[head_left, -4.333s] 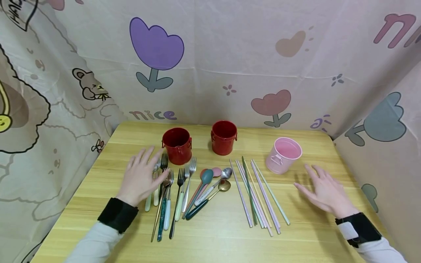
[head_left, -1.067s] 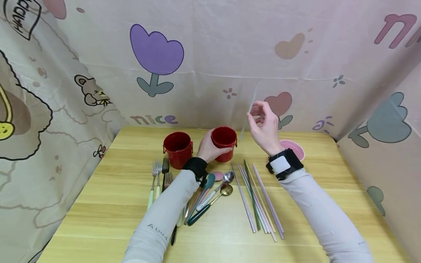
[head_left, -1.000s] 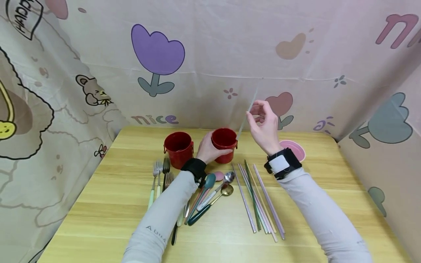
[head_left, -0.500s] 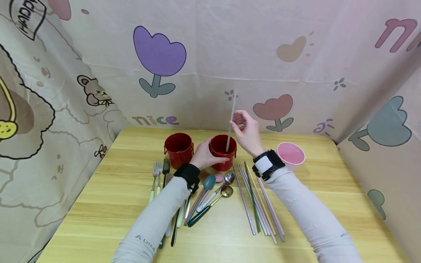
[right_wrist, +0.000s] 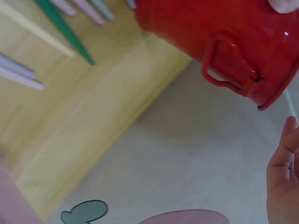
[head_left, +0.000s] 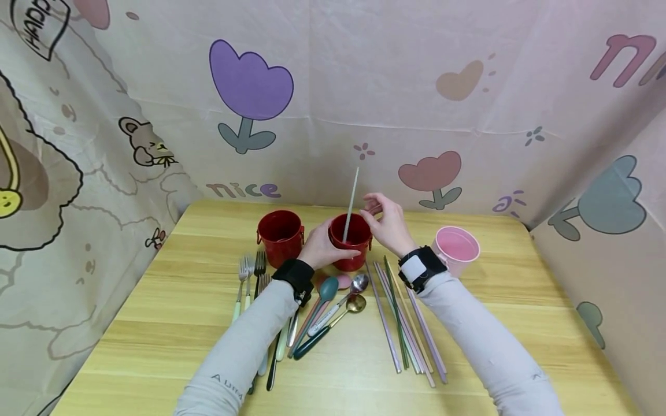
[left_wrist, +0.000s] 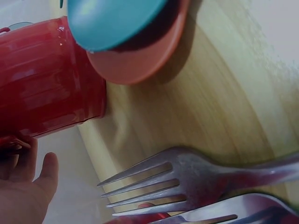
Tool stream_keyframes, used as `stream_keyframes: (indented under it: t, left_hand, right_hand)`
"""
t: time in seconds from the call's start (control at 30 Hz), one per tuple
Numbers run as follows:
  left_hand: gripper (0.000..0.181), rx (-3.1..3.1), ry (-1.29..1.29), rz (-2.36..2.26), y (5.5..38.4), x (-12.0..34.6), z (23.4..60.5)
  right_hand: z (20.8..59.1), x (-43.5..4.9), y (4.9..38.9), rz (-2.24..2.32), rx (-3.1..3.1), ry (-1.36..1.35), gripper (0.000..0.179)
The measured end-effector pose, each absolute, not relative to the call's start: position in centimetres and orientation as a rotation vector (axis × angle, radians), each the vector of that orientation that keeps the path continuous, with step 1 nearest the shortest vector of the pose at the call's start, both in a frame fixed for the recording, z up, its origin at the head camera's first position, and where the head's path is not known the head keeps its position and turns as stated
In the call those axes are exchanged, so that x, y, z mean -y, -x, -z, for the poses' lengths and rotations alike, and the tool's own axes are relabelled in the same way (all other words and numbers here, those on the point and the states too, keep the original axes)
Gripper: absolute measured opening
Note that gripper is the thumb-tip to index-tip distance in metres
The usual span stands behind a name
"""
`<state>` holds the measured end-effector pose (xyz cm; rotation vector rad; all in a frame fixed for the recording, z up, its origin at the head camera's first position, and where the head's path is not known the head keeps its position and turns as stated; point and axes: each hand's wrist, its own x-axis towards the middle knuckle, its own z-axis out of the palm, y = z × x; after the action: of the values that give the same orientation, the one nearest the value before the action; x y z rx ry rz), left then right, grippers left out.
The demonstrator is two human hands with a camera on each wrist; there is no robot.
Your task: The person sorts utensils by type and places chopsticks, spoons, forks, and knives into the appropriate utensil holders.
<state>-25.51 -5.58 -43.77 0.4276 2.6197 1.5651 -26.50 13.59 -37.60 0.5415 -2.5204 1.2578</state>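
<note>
and the left hand [head_left: 324,245] grips the red middle bucket [head_left: 349,264], steadying it, i'd say, while the pale stick [head_left: 352,199] leans inside; right hand [head_left: 389,224] beside it, fingers loosely bent, pinching nothing.

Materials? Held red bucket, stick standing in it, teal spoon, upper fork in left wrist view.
Red bucket: probably painted metal, glossy; bright highlights, thin loop handle. Plastic not ruled out.
Stick: pale, uniform; plastic, wood or coated metal, can't tell.
Teal spoon: smooth, satin; likely plastic or a coating, given even opaque colour.
Fork: almost surely metal, silvery sheen on the tines.
</note>
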Motion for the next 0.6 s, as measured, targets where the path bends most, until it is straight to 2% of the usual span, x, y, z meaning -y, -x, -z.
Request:
stream_keyframes:
  t: [0.33, 0.6]
  left_hand:
    - [0.079, -2.630, -0.416, -1.559, 25.4, 5.6, 43.6]
    - [0.081, -2.614, -0.386, -1.563, 25.1, 5.4, 43.5]
  right_hand:
    - [39.8, -16.5, 24.8, -1.312, 2.496, -0.465, 0.026]
    - [41.9, -19.7, 22.1, -1.250, 2.752, -0.299, 0.035]
